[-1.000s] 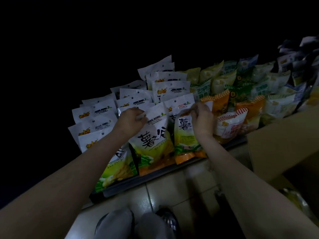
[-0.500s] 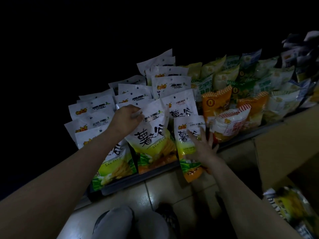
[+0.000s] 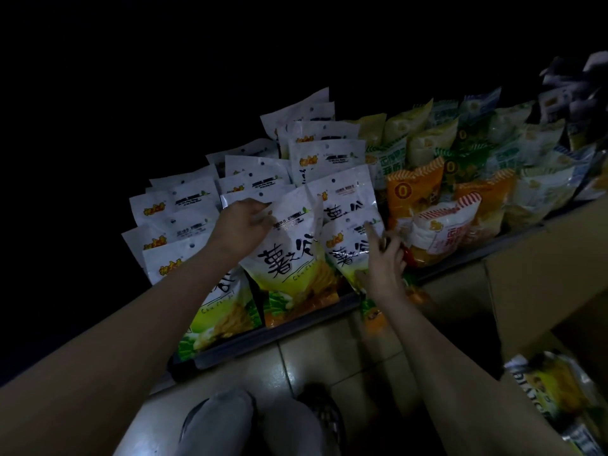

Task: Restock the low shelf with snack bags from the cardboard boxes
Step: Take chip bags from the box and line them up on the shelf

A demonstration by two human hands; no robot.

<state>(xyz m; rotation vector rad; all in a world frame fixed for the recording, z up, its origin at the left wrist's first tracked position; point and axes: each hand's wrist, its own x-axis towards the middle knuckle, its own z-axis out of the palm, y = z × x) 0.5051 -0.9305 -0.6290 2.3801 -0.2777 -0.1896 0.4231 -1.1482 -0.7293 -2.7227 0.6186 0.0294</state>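
The left hand [image 3: 241,225] pinches the top edge of a white snack bag [image 3: 289,258] standing at the front of the low shelf [image 3: 296,327]. The right hand [image 3: 383,258], fingers extended, presses a matching bag [image 3: 348,248] beside it. Both bags carry large black Chinese characters and "Shu Zhi". The cardboard box [image 3: 546,258] stands to the right.

Both forearms are bare, no sleeves showing; the left hand [image 3: 241,227] and right hand [image 3: 383,263] are ungloved; light grey trousers [image 3: 230,422] cover the knees.
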